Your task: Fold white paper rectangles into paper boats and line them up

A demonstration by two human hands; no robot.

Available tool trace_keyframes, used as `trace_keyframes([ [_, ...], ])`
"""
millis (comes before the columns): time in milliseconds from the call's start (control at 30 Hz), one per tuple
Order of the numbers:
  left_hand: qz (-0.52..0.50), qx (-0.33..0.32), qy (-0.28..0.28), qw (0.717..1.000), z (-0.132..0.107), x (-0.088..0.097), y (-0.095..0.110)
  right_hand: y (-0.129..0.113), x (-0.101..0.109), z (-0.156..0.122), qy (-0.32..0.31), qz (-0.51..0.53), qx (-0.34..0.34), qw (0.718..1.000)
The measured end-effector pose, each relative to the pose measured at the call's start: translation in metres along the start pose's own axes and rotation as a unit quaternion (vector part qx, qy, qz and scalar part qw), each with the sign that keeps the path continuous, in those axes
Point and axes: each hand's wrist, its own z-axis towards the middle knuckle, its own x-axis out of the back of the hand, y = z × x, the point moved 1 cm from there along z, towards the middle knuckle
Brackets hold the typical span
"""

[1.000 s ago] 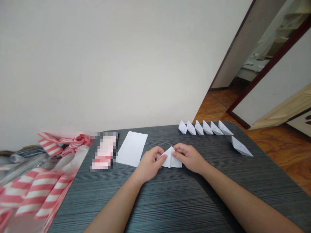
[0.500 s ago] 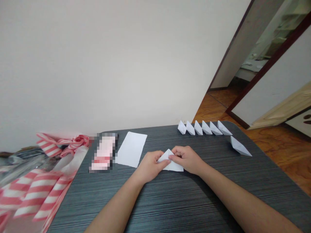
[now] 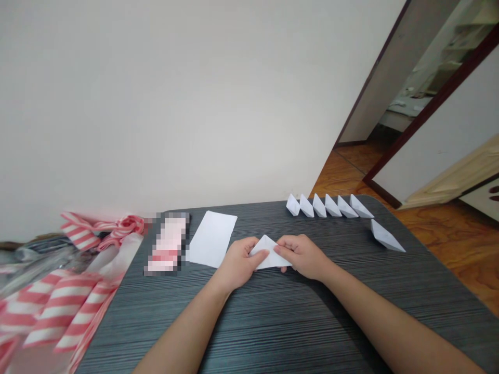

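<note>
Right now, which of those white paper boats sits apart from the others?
The rightmost paper boat, alone past the row's right end; the other six paper boats stand side by side.

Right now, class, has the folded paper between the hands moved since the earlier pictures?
Yes, the folded paper has shifted slightly left, its peak nearer the blank white sheet, which stayed put.
</note>
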Motion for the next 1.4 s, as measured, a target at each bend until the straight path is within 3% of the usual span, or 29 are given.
trace_keyframes([
  [267, 0.029, 0.002, -0.022, 0.999, -0.001, 0.003, 0.0, 0.004, -0.001, 0.001, -0.002, 0.025, -0.014, 1.0],
  [467, -0.016, 0.02, -0.004, 1.0, 0.002, 0.003, -0.006, 0.007, 0.0, 0.002, -0.013, 0.071, 0.025, 0.997],
  [667, -0.04, 0.002, -0.016, 0.999, 0.001, 0.004, -0.002, 0.009, -0.001, 0.001, -0.029, 0.067, 0.009, 0.997],
  [867, -0.099, 0.023, -0.032, 0.994, 0.0, 0.004, 0.002, 0.011, -0.003, -0.001, -0.02, 0.105, 0.069, 0.992],
  [1100, -0.097, 0.024, -0.03, 0.995, -0.001, 0.005, 0.0, 0.008, 0.002, -0.003, 0.004, -0.035, 0.116, 0.993],
  [1400, -0.054, -0.008, -0.018, 0.998, -0.001, 0.007, 0.006, -0.001, 0.005, -0.001, 0.01, -0.074, 0.175, 0.982],
])
